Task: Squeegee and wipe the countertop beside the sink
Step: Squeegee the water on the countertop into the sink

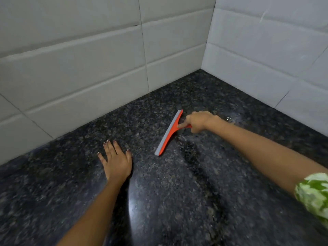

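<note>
The red squeegee [169, 133] lies with its grey blade edge down on the dark speckled granite countertop [177, 192], blade running diagonally from near the corner of the walls toward the left hand. The right hand [197, 121] grips its short handle — fingers curled round it, index finger stretched along the neck toward the blade. The left hand [116, 159] rests flat on the stone just beside the blade's lower end, fingers straight and spread, apart from the tool. A wet sheen shows on the stone near the right wrist. White tiled walls [88, 68] meet behind — a green-and-white patterned sleeve [314, 194] shows at the right edge.
</note>
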